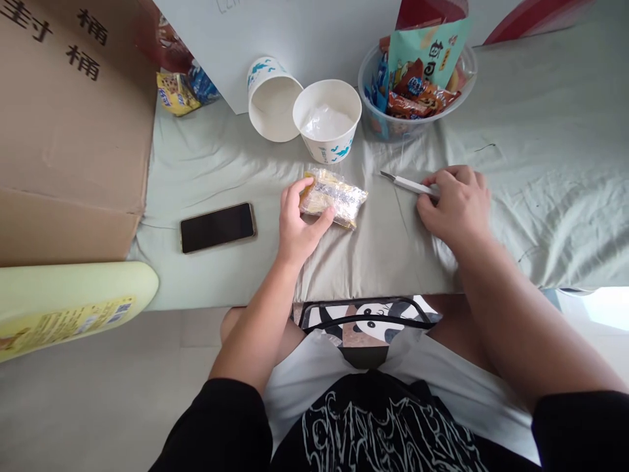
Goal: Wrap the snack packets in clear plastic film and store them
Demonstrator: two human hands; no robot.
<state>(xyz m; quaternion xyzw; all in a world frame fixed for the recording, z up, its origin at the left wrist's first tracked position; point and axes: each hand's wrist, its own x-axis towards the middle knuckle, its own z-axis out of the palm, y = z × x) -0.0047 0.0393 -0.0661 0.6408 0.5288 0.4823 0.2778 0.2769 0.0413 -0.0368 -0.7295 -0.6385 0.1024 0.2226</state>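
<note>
My left hand is closed on a small snack in a clear, shiny wrapper, holding it on the pale green cloth near the table's middle. My right hand rests to the right with its fingers curled round the handle end of a slim white utility knife, whose tip points left toward the snack. Just beyond the snack stand two white paper tubs: an upright one with clear plastic inside and a tilted one beside it.
A black phone lies left of my left hand. A large cardboard box fills the left side, with a pale yellow package below it. A clear bowl of snack packets sits at the back right. More snack bags lie behind the box.
</note>
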